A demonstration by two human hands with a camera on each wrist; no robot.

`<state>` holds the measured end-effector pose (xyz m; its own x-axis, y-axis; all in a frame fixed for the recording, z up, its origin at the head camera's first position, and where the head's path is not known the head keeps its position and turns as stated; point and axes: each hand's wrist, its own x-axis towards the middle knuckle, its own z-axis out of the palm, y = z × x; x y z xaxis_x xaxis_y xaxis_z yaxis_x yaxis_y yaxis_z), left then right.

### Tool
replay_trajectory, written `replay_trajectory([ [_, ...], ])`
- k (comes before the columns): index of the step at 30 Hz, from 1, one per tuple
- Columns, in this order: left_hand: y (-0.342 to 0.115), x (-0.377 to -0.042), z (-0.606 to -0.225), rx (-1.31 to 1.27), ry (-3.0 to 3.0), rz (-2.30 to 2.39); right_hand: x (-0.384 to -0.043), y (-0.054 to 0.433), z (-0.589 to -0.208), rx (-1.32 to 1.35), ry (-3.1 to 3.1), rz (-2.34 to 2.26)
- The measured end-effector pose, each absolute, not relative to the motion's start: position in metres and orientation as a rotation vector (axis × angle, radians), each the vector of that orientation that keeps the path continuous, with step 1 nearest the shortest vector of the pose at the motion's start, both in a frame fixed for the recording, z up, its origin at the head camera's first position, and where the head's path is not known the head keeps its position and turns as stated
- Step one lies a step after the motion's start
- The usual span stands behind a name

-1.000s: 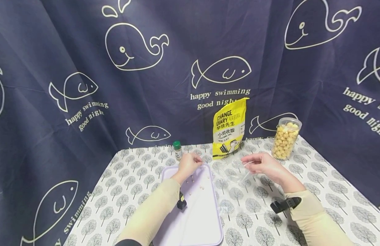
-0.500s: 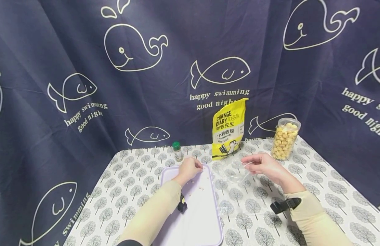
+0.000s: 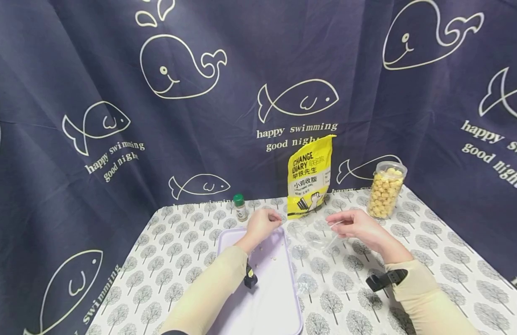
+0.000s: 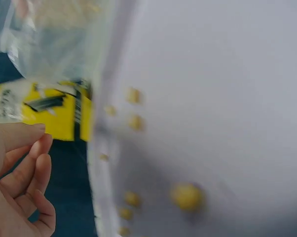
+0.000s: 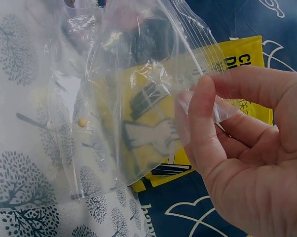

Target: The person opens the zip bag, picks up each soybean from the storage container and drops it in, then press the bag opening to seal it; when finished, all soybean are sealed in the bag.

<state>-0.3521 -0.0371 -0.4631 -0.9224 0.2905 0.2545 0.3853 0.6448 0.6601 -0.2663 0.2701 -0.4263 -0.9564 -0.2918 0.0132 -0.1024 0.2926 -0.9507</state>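
Observation:
Thumb and forefinger of my left hand meet in a pinch over the far right edge of the lilac tray. The soybean between them is mostly hidden by the fingertips. Several round yellow soybeans lie on the tray, blurred in the left wrist view. To the right, my right hand pinches the zip edge of a clear zip bag and holds its mouth up. One soybean shows at the bag in the right wrist view.
Behind the bag stands a yellow snack pouch. A clear jar of yellow puffs is at the back right. Beyond the tray's far edge stands a small green-capped bottle. A blue curtain hangs behind the table.
My left hand has lifted from the tray's far right corner and shifted right, toward the bag. The right hand keeps its hold on the bag's edge.

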Motion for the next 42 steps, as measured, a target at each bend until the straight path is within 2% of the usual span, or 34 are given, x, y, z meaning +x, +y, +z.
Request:
replay_trajectory([
  [10, -0.009, -0.330, -0.428, -0.738, -2.600, -1.372, -0.266, 0.271, -0.427, -0.384, 2.393, -1.729],
  [20, 0.015, -0.308, -0.416, -0.968, -2.549, -1.278, -0.263, 0.271, -0.427, -0.372, 2.402, -1.735],
  [31, 0.023, -0.307, -0.426, -0.938, -2.655, -1.113, -0.264, 0.269, -0.427, -0.371, 2.402, -1.743],
  [42, 0.012, -0.312, -0.423, -0.902, -2.623, -1.237, -0.264, 0.266, -0.426, -0.393, 2.387, -1.758],
])
